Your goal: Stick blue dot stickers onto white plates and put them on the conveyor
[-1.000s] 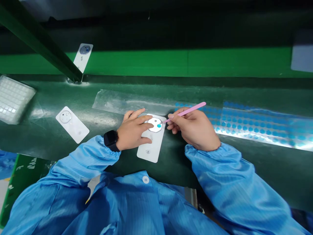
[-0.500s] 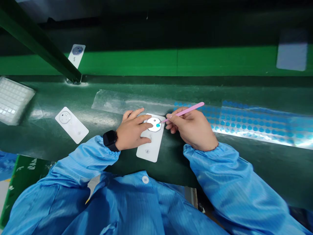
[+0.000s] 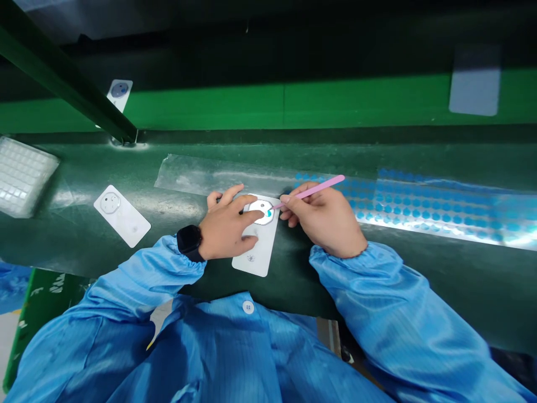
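Green matting covers the bench; a spare white plate [image 3: 122, 216] lies at centre left. At centre, the left hand [image 3: 226, 224] presses flat fingers on the white panel [image 3: 258, 240] (blue dot on its ring), while the right hand [image 3: 325, 221] pinches pink tweezers [image 3: 310, 191] beside a dotted film strip [image 3: 419, 210].

Both arms are in a light blue smock [image 3: 218, 352] of thin, faintly striped cloth, smooth and slightly glossy. Each sleeve ends in a gathered, elasticated cuff, left cuff [image 3: 184, 263] and right cuff [image 3: 335, 254], puckered close about the wrist. A small pale button [image 3: 248, 307] with four holes sits on the chest front. On the left wrist is a black watch [image 3: 188, 240] with a dark square face, probably a smartwatch. The left hand [image 3: 226, 226] and right hand [image 3: 327, 221] are bare, ungloved.
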Demonstrator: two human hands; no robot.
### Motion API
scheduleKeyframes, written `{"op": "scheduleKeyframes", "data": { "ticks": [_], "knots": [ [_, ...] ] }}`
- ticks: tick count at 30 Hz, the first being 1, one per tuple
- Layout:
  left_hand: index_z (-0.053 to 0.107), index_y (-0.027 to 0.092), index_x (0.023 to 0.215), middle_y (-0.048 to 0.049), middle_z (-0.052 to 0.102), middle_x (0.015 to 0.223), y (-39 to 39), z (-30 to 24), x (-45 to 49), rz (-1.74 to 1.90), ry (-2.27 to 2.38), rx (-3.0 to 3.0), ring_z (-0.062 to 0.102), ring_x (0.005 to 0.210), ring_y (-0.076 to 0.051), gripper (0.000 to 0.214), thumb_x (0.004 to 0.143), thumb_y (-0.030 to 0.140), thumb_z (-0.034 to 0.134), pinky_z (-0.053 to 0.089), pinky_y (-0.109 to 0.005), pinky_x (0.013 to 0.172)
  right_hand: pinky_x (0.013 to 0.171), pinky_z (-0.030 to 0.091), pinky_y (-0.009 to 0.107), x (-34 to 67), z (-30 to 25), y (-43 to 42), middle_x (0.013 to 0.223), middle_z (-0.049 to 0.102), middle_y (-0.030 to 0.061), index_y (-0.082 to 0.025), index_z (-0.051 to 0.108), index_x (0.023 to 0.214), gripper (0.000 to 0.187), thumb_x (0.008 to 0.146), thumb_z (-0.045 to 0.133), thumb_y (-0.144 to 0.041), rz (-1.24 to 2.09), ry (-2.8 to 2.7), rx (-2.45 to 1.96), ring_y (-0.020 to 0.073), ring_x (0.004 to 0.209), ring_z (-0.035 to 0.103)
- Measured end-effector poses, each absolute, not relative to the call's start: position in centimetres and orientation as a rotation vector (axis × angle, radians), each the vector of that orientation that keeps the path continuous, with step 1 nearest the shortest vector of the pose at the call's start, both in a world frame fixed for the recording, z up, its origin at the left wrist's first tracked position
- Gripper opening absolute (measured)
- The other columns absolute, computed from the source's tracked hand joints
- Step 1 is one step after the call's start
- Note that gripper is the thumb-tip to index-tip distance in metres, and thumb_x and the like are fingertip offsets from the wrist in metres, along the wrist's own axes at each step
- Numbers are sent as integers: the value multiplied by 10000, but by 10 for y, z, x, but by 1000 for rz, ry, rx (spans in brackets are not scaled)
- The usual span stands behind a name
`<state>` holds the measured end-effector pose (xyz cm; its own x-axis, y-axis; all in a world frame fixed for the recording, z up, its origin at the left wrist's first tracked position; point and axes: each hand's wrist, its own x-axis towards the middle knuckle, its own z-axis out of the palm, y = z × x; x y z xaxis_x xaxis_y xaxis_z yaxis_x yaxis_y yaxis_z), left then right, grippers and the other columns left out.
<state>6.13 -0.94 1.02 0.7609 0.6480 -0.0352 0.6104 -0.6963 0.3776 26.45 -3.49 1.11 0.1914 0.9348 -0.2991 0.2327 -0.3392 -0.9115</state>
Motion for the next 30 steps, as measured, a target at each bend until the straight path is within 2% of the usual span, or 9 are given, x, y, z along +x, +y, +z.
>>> {"op": "scheduleKeyframes", "data": {
  "ticks": [8,24,30],
  "knots": [
    [638,299,1203,-109,512,1347,-12,12,66,85,958,2634,254,1356,-419,437,773,356,585,278,-495,851,411,454,248,263,14,-34,546,640,26,-176,580,711,273,751,721,-406,1205,-1087,-1719,137,430,573],
    [631,314,1206,-104,508,1328,-14,15,70,44,997,2636,262,1345,-408,459,751,362,596,288,-500,842,404,440,244,261,15,-33,524,632,13,-188,570,695,201,757,696,-332,1188,-1105,-1716,137,417,569],
    [621,314,1218,-102,513,1314,-15,15,72,44,1017,2642,265,1343,-409,486,734,354,600,289,-506,836,417,444,249,262,13,-33,543,635,17,-184,576,704,243,754,714,-378,1183,-1088,-1690,138,428,574]
  ]
}}
